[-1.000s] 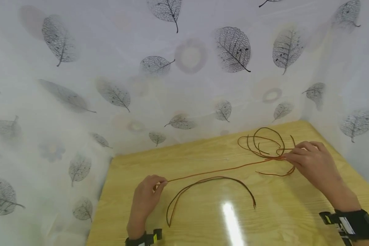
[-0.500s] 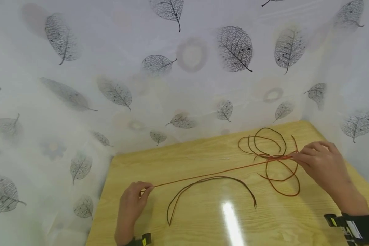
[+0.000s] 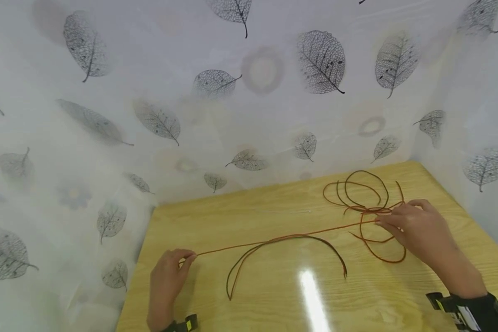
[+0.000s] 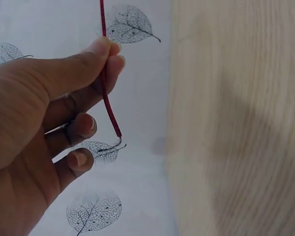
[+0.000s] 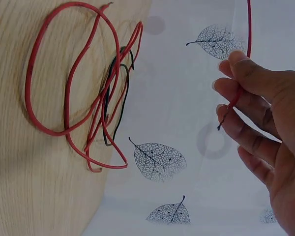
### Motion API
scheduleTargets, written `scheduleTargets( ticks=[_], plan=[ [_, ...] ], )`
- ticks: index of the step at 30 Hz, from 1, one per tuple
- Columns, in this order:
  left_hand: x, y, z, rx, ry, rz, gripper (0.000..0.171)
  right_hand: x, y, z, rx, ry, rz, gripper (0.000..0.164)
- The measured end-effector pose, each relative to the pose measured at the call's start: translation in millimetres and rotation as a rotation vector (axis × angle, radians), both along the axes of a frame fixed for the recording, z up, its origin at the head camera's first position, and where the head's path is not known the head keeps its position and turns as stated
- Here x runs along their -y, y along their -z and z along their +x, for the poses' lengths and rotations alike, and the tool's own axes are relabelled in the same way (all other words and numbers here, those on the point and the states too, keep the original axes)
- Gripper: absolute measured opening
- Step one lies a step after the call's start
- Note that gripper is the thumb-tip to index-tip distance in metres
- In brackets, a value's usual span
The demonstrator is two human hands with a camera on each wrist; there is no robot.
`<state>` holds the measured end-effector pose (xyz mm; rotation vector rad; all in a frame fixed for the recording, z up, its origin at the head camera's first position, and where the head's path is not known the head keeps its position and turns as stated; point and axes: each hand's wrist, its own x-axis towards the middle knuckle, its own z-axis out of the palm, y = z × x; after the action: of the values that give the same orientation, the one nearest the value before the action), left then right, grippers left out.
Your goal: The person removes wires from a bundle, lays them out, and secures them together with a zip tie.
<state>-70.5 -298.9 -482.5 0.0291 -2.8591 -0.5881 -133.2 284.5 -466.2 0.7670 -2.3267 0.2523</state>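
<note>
A thin red cord (image 3: 340,227) runs taut across the wooden table (image 3: 191,221) between both hands. My left hand (image 3: 186,258) pinches one end between thumb and forefinger; in the left wrist view the cord (image 4: 108,103) hangs below the pinch with a frayed tip. My right hand (image 3: 379,222) pinches the cord beside a tangle of red loops (image 3: 367,173) at the far right. In the right wrist view the fingers (image 5: 241,73) hold a short tail of cord (image 5: 231,105), with the red loops (image 5: 44,64) lying on the wood.
A dark cord (image 3: 341,265) lies in a doubled arc on the table's middle, crossing under the red one. A leaf-print white sheet (image 3: 249,115) forms the backdrop behind and beside the table. Glare (image 3: 311,295) marks the near surface.
My left hand has drawn its end left and nearer to me, lengthening the taut stretch. A further red loop has pulled out of the tangle below my right hand.
</note>
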Motion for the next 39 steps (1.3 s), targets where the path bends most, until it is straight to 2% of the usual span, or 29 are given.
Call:
scheduleTargets(
  ticks=[2,7,8,10,13,18,22,26,31,35,39],
  plan=[
    [0,2.6,-0.6,0.040,-0.001,0.009,0.007,4,6.1,3.8,0.070,0.011,-0.002,0.082],
    [-1,13.0,-3.5,0.130,-0.011,0.041,0.006,14,15.2,14.3,0.439,0.087,0.011,0.027],
    [-1,14.9,-4.1,0.145,-0.012,0.055,0.006,15,15.8,15.9,0.510,0.100,0.009,0.020],
    [-3,18.2,-4.4,0.170,-0.009,0.082,0.005,17,17.6,18.6,0.615,0.126,0.010,0.016],
    [-6,20.9,-4.0,0.175,0.002,0.105,0.005,18,21.1,20.9,0.655,0.129,-0.002,0.013],
    [-9,22.4,-6.1,0.088,0.003,0.085,0.006,23,23.8,21.8,0.636,0.144,-0.037,0.011],
    [-10,22.3,-8.2,0.043,0.000,0.076,0.007,27,26.4,21.5,0.731,0.161,-0.040,0.012],
    [-11,23.3,-8.7,0.113,0.002,0.109,0.007,33,32.0,22.8,0.834,0.158,-0.016,0.011],
    [-14,27.1,-9.8,0.250,0.006,0.182,0.009,42,39.2,22.7,0.874,0.141,-0.003,0.012],
    [-16,28.8,-10.3,0.278,0.021,0.185,0.010,46,42.4,22.4,0.921,0.125,-0.014,0.014],
    [-18,28.2,-10.5,0.285,0.017,0.170,0.009,48,42.5,20.8,0.896,0.124,-0.008,0.014]
  ],
)
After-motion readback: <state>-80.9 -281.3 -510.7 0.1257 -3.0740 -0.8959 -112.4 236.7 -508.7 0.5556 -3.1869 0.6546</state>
